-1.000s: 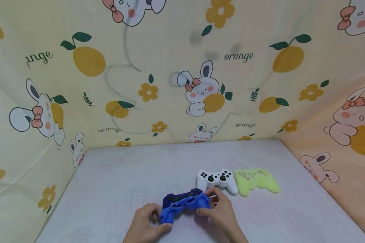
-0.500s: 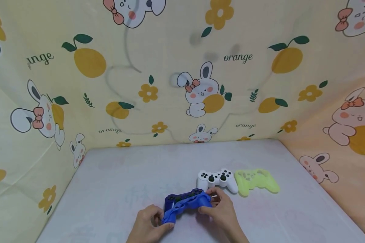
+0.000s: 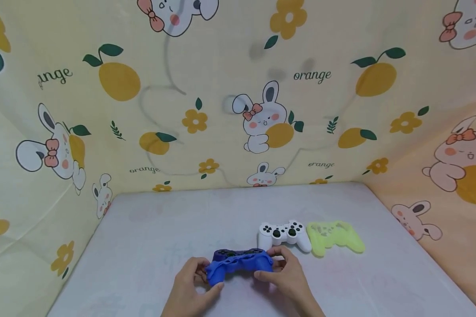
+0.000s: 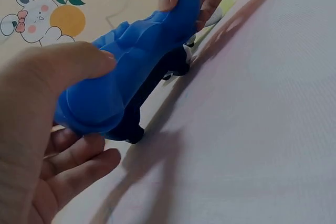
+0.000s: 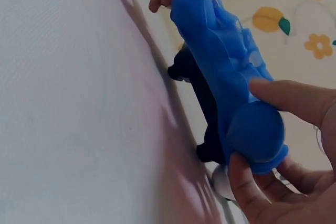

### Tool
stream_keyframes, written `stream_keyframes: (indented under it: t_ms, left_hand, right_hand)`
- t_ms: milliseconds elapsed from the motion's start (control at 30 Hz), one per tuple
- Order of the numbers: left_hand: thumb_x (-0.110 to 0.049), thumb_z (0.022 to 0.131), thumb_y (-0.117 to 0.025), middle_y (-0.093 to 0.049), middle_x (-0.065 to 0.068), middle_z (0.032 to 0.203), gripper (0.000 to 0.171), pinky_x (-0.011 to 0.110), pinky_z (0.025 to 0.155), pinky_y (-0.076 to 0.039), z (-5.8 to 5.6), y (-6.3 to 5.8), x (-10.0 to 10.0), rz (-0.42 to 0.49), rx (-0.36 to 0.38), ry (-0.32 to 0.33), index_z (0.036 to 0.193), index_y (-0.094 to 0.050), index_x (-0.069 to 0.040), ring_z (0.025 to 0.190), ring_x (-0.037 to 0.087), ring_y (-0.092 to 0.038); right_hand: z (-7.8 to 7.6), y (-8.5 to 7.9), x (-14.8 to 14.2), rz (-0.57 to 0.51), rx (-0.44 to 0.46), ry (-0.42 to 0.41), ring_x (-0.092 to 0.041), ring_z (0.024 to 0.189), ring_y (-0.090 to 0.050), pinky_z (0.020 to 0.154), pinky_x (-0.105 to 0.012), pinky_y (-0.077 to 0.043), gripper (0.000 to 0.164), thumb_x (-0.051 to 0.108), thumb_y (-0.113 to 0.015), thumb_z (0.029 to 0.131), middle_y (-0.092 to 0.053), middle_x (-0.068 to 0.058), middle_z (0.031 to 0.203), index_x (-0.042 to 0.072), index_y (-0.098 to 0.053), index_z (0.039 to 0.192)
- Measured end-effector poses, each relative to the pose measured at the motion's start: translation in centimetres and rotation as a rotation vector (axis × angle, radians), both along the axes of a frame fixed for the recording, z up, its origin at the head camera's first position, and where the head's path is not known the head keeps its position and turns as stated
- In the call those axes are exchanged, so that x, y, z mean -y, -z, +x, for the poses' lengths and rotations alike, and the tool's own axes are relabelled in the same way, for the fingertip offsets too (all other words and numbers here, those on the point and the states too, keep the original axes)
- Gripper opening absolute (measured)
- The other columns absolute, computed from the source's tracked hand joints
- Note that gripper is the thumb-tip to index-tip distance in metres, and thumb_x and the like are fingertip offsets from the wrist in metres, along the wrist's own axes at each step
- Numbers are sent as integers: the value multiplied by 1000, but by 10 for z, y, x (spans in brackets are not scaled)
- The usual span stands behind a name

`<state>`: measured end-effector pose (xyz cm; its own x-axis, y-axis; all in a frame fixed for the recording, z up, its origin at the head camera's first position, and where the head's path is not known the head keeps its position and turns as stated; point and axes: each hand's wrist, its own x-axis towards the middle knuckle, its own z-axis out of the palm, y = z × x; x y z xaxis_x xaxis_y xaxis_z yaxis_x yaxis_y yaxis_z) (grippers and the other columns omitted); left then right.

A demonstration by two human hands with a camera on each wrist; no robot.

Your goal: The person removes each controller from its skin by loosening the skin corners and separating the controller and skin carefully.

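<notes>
A dark blue game controller [image 3: 238,252] is partly inside a bright blue silicone cover [image 3: 238,264], near the front middle of the table in the head view. The cover wraps its handles, while the dark back edge shows beyond it. My left hand [image 3: 190,286] holds the left handle, its thumb [image 4: 89,64] on top of the cover in the left wrist view and some fingers spread below. On the right handle, my right hand [image 3: 289,277] grips the cover [image 5: 231,77] between thumb and fingers. The controller's underside [image 5: 202,93] stays mostly in shadow.
A white game controller [image 3: 284,236] lies just behind my right hand. Beside it on the right is a yellow-green silicone cover [image 3: 335,237]. Printed cloth walls [image 3: 222,110] stand around the back and sides of the white table [image 3: 174,220].
My left hand has moved up and away with the left handle, so the blue cover now sits more level. Less of the dark controller's face shows. My right hand has barely moved.
</notes>
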<state>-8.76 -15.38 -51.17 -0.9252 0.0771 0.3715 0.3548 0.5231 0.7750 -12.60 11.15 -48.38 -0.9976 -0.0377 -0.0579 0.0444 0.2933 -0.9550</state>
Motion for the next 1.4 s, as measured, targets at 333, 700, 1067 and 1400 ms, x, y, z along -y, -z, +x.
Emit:
stream_keyframes:
  t_ms: [333,700,1067,1400]
  left_hand:
    - [-28,73,-89,-56,-6,85,47,26,59,-53,0,1,2,71,-54,49,106,-60,-10,68,8,-58]
    - [-27,75,-88,-56,-2,82,43,26,58,-54,2,-5,5,124,98,128,100,-60,-6,67,10,-57]
    - [-27,72,-90,-56,-5,74,40,25,53,-51,1,-4,8,98,110,133,93,-62,-9,60,7,-55]
    - [-30,72,-90,-55,-5,69,40,24,52,-49,2,-6,8,87,151,131,91,-63,-8,57,5,-52]
  right_hand:
    - [0,-5,-1,11,-41,-81,-24,84,-62,76,-37,-52,71,2,-92,55,-59,-15,103,6,-55,116]
    - [0,-7,-5,39,-58,-75,-21,68,-55,50,-33,-51,63,1,-94,48,-57,-11,85,7,-58,100]
    - [-1,-3,-7,65,-58,-117,-21,65,-57,46,-37,-53,59,7,-95,46,-58,-10,82,7,-58,92]
    - [0,-4,-8,183,-105,-90,-18,66,-55,53,-29,-50,55,14,-97,42,-57,-2,76,12,-60,83]
